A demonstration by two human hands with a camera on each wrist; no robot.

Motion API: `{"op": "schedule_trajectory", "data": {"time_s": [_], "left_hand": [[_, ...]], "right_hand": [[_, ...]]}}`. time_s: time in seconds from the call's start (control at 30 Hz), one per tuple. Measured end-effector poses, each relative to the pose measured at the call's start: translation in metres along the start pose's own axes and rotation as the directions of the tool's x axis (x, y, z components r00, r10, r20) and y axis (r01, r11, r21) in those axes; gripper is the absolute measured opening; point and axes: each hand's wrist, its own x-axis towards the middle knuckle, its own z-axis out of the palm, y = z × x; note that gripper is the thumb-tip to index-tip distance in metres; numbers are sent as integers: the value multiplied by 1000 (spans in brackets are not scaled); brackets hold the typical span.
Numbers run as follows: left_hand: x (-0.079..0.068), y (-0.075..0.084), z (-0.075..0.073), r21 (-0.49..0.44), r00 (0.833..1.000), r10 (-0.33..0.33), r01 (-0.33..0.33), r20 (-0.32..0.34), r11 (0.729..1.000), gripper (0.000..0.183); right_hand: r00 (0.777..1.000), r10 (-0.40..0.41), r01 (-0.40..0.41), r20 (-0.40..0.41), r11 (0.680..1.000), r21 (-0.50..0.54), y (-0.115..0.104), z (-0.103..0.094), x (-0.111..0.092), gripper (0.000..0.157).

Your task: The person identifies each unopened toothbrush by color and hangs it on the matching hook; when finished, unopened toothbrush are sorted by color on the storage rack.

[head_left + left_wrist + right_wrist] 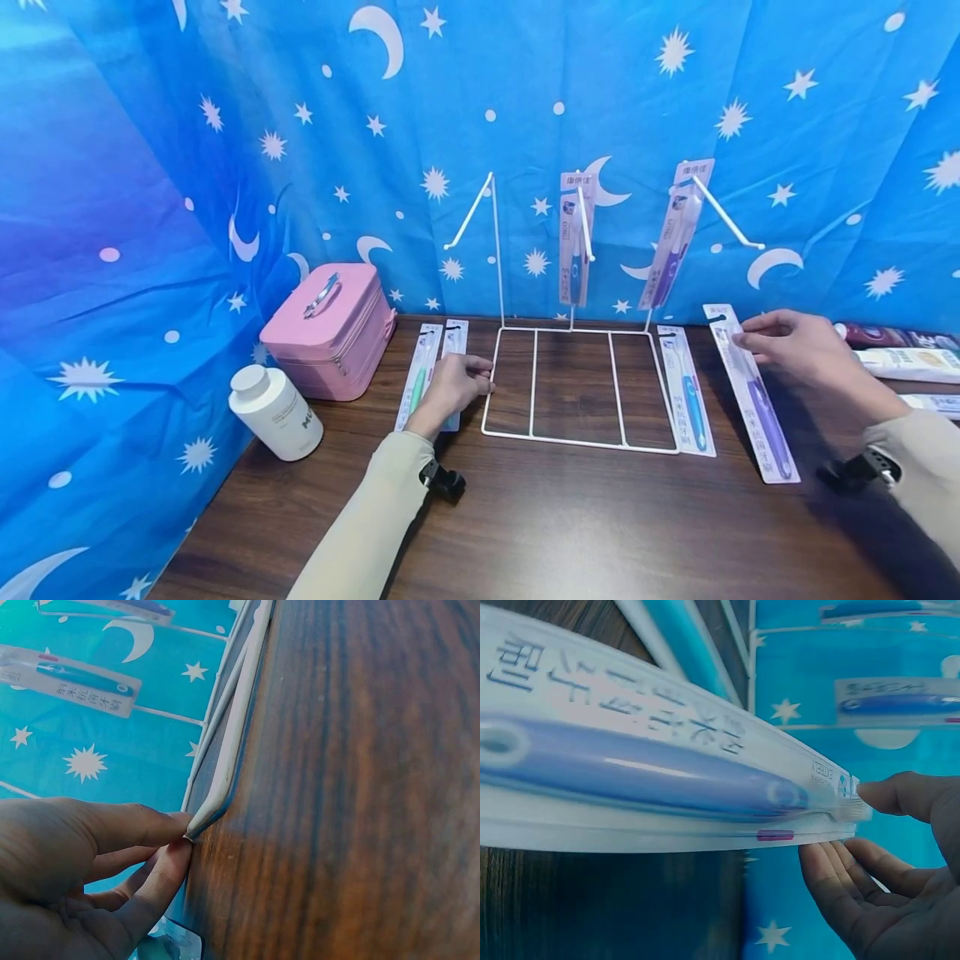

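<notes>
A white wire display rack (533, 383) stands on the table, with three hooks sticking out at the top. My left hand (453, 385) pinches the left side of its base between thumb and fingers, and the left wrist view shows the fingertips at the wire corner. My right hand (802, 346) holds a packaged purple toothbrush (759, 412) near its top end, tilted over the table right of the rack. On the middle hook hangs a packaged blue toothbrush (576, 242); a packaged purple one (672, 250) hangs on the right hook. The left hook is bare.
A blue toothbrush pack (688, 396) lies beside the rack's right side. Left of it lie a green one (417, 383) and another pack (455, 333), partly behind my left hand. A pink case (330, 333), white bottle (277, 412) and several tubes (911, 363) flank these.
</notes>
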Motion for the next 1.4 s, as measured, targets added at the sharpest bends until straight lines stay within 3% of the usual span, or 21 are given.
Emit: {"op": "schedule_trajectory", "data": {"time_s": [0.1, 0.27, 0.67, 0.8, 1.0, 1.23, 1.33, 1.4], "left_hand": [[0, 0, 0, -2, 1000, 3, -3, 4, 1000, 28], [0, 1, -1, -16, 1000, -14, 14, 17, 1000, 28], [0, 0, 0, -6, 1000, 0, 0, 14, 1000, 28], [-1, 2, -1, -8, 1000, -1, 2, 16, 1000, 28], [-1, 2, -1, 23, 1000, -10, 10, -3, 1000, 27], [0, 1, -1, -14, 1000, -2, 2, 9, 1000, 26], [0, 1, -1, -14, 1000, -13, 14, 14, 1000, 26], [-1, 2, -1, -14, 1000, -23, 23, 20, 1000, 26]], "right_hand": [[996, -76, 74, -45, 996, -47, -6, -8, -8, 68], [980, -112, 106, -164, 993, -44, -20, -17, -25, 63], [910, -155, 181, -384, 983, 32, -65, -40, -74, 55], [874, -196, 277, -444, 953, 126, -81, -45, -87, 49], [841, -248, 379, -481, 904, 197, -97, -49, -100, 47], [812, -309, 468, -496, 852, 235, -110, -49, -111, 48], [814, -313, 465, -489, 856, 226, -115, -48, -114, 49], [822, -301, 439, -483, 875, 203, -117, -46, -115, 49]]}}
